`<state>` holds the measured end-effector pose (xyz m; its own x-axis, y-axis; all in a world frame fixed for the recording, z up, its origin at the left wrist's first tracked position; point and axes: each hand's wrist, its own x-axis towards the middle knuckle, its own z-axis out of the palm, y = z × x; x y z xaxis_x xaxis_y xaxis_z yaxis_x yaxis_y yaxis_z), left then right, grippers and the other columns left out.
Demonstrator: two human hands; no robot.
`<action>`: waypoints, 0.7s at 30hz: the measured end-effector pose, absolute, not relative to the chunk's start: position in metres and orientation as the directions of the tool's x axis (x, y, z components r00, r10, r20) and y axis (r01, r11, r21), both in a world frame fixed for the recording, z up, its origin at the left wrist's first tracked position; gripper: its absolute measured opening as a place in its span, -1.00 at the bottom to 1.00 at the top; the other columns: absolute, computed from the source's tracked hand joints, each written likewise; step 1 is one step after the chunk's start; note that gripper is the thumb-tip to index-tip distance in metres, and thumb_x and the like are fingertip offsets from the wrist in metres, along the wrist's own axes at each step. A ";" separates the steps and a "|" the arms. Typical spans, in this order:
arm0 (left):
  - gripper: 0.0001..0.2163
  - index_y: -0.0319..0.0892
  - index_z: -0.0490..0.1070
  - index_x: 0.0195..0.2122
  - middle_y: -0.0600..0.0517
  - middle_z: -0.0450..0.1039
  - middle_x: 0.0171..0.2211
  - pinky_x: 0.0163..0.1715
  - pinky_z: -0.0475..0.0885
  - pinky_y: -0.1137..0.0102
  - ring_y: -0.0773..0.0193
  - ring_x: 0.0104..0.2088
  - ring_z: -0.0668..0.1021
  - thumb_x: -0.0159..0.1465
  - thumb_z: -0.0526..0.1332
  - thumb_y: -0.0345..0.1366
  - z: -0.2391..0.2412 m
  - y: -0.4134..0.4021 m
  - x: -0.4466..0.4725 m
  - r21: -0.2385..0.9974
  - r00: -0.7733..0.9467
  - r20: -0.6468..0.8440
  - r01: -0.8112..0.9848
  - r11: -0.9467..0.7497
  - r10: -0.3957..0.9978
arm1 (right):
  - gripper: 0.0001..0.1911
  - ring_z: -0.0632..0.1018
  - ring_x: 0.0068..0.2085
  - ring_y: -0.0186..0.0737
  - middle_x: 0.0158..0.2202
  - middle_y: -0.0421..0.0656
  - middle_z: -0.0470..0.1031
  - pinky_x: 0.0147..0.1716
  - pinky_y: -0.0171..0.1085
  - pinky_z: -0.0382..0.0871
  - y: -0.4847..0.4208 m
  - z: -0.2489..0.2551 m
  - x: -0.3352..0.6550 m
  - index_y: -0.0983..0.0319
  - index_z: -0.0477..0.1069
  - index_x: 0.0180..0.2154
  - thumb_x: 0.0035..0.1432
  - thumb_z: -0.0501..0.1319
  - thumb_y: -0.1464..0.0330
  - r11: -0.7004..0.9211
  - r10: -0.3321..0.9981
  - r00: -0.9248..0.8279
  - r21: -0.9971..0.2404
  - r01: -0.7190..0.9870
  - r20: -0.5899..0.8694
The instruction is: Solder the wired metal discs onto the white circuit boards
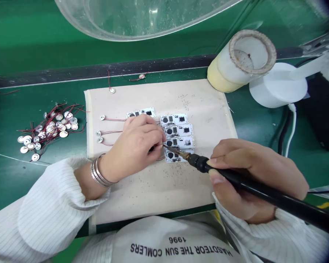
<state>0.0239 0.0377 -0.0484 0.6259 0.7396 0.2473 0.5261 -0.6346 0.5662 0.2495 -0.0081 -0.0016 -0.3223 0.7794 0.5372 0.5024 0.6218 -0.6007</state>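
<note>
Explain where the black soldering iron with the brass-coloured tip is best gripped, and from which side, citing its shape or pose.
Grip the long black soldering iron on its barrel behind the collar, pen-style, from the lower right, as the right hand does. The barrel slopes that way; the probably hot metal tip points at the small white circuit boards by the left hand.

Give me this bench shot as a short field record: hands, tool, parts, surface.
left hand: fingers pinched beside the circuit boards; what they pinch is hidden
right hand: grips soldering iron, tip at the lower boards
boards: white, in a column on beige mat
loose parts: pile of wired discs left of mat, on green bench
wrist: bangles on left
also: tape roll beyond mat's far right corner
</note>
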 end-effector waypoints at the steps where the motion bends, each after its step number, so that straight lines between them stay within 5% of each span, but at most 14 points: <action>1: -0.87 -0.16 0.37 -0.42 0.10 0.60 -0.28 -0.02 0.32 0.12 0.14 -0.13 0.51 0.27 0.18 -0.48 -0.048 0.038 0.024 0.566 0.625 0.246 0.528 -0.633 0.741 | -0.81 0.52 -0.54 -0.28 -0.57 -0.27 0.37 -0.64 -0.32 0.42 -0.008 -0.002 0.250 0.22 0.37 -0.36 -0.07 0.23 0.56 0.634 0.769 -0.317 -0.601 0.487 0.555; 21: -0.87 -0.15 0.40 -0.42 0.08 0.61 -0.26 0.00 0.31 0.13 0.14 -0.12 0.52 0.24 0.16 -0.47 -0.043 0.037 0.025 0.567 0.632 0.208 0.544 -0.619 0.746 | -0.76 0.50 -0.53 -0.29 -0.54 -0.24 0.41 -0.65 -0.31 0.42 -0.008 0.000 0.254 0.23 0.37 -0.33 -0.08 0.22 0.60 0.615 0.788 -0.333 -0.630 0.474 0.518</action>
<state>0.0247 0.0368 -0.0429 0.6324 0.7462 0.2081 0.5437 -0.6189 0.5669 0.2539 -0.0075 -0.0004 -0.3333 0.7878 0.5179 0.4740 0.6149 -0.6303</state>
